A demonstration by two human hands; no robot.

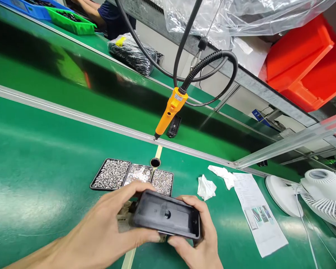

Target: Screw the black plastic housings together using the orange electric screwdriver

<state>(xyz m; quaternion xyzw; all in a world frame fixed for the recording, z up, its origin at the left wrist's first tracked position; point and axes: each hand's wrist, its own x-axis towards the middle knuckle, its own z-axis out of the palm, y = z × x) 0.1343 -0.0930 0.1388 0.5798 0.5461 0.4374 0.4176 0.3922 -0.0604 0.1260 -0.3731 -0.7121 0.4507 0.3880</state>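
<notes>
Between both hands is a black rectangular plastic housing [168, 215], its hollow side turned up with a round hole in its floor. My left hand [117, 224] grips its left end, fingers behind and thumb along the front edge. Under that palm shows part of a greyish-brown piece [125, 220], mostly hidden. My right hand [197, 231] is closed around the right end, thumb at the front. Just behind the hands lie a tray of screws [112, 173], a tray of flat washers [138, 173] and a tray of small metal parts [162, 182].
An orange electric screwdriver [172, 110] hangs on a coiled cable above the table's back rail. A small round black-topped cup [155, 162] stands behind the trays. Rightward are crumpled tissues [206, 187], a printed sheet [259, 213] and a white fan [322, 194]. A co-worker's arm [91, 11] shows far back.
</notes>
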